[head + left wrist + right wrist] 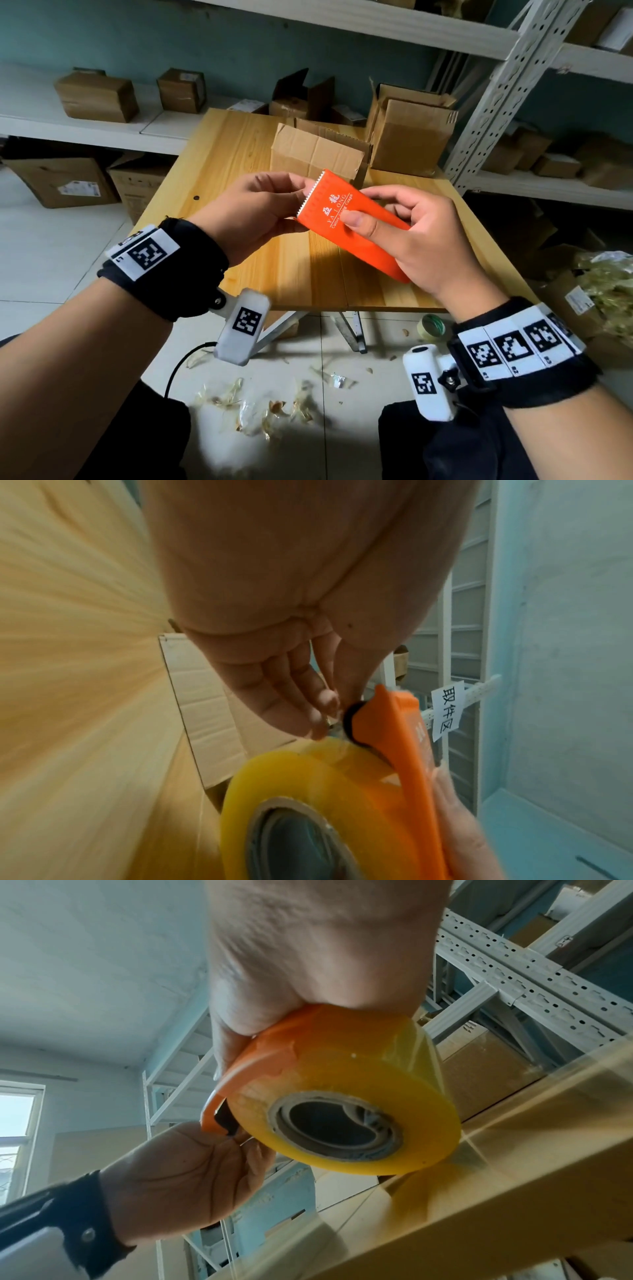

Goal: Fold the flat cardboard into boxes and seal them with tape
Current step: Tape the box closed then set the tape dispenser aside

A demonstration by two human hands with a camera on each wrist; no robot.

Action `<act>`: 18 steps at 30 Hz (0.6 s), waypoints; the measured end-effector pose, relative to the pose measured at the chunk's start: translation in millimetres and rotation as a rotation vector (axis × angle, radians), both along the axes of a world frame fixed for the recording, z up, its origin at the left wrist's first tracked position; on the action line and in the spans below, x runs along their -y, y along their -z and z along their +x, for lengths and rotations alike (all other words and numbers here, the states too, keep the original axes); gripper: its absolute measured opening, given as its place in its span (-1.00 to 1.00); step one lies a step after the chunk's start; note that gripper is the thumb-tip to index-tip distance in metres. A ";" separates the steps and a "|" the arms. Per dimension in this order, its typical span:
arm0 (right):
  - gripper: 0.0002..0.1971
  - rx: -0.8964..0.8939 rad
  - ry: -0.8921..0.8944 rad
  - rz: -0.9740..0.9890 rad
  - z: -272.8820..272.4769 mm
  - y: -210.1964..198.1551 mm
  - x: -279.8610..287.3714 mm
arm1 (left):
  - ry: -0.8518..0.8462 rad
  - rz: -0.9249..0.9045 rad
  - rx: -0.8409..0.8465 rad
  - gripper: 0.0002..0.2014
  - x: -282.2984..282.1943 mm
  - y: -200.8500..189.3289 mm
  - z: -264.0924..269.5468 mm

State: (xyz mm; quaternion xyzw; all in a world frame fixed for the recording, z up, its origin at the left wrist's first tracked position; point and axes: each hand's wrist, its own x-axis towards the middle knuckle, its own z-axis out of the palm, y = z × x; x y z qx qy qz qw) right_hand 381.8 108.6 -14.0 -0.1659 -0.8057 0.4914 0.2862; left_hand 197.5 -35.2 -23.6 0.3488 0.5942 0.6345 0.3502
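Observation:
Above the wooden table (239, 154), both hands hold an orange tape dispenser (346, 219) with white lettering. My right hand (373, 212) grips its body, thumb laid across the top. A yellow tape roll (342, 1096) sits under the dispenser (260, 1053). My left hand (291, 202) pinches at the serrated cutter end. In the left wrist view its fingertips (318, 707) close on the tape end by the black roller, just above the roll (308, 791). A folded brown cardboard box (315, 150) stands on the table behind the hands.
An open cardboard box (411, 137) stands at the table's back right. White metal shelving (496, 102) with several boxes surrounds the table. On the floor lie a spare tape roll (433, 327) and crumpled tape scraps (267, 407).

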 end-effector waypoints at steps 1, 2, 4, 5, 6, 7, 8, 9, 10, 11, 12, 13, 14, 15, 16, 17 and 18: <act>-0.45 0.006 -0.001 0.004 0.3 -0.4 0.1 | -0.015 -0.004 -0.048 -0.82 -0.1 0.9 -0.4; -0.45 0.011 -0.001 0.011 0.3 -0.9 0.7 | -0.042 -0.001 -0.097 -0.83 -0.8 1.7 0.0; -0.45 0.015 -0.002 0.025 0.2 -1.0 1.9 | -0.127 0.027 -0.161 -0.83 -2.4 3.8 0.9; -0.46 0.011 -0.001 0.026 0.1 -0.6 2.2 | -0.159 0.039 -0.175 -0.82 -2.7 4.8 -0.1; -0.47 0.005 -0.001 0.024 0.5 -0.8 2.5 | -0.165 0.041 -0.184 -0.82 -2.3 5.0 -1.2; -0.48 0.001 0.000 0.022 0.7 -0.6 2.5 | -0.148 0.032 -0.191 -0.82 -1.5 4.3 -2.4; -0.49 0.001 -0.001 0.022 1.2 -0.5 2.7 | -0.120 0.017 -0.195 -0.83 -0.1 3.4 -3.5; -0.48 0.006 -0.005 0.025 1.4 0.0 2.5 | -0.097 0.008 -0.193 -0.84 1.8 2.8 -4.6; -0.48 0.009 -0.012 0.024 2.0 0.4 2.2 | -0.079 0.005 -0.188 -0.85 3.3 2.2 -5.1; -0.48 0.008 -0.016 0.022 2.7 0.8 1.7 | -0.065 0.013 -0.179 -0.83 4.0 2.4 -6.2; -0.49 0.004 -0.019 0.020 3.3 1.0 1.1 | -0.053 0.021 -0.169 -0.80 4.6 2.5 -7.9; -0.49 -0.002 -0.022 0.018 3.7 1.2 0.3 | -0.040 0.027 -0.160 -0.78 4.9 2.2 -9.4; -0.50 -0.005 -0.026 0.013 4.3 1.0 -0.3 | -0.030 0.024 -0.150 -0.77 5.7 1.8 -10.5; -0.50 -0.005 -0.030 0.007 4.9 0.9 -0.8 | -0.019 0.018 -0.143 -0.76 6.2 1.3 -11.4; -0.50 -0.002 -0.035 0.003 5.5 0.3 -1.0 | -0.005 0.009 -0.140 -0.75 6.5 0.9 -11.8; -0.50 0.004 -0.040 0.001 6.0 0.1 -0.9 | 0.007 -0.001 -0.138 -0.74 6.2 0.9 -12.1; -0.50 0.008 -0.046 0.002 6.5 0.1 -0.7 | 0.016 -0.007 -0.139 -0.74 5.8 0.8 -11.6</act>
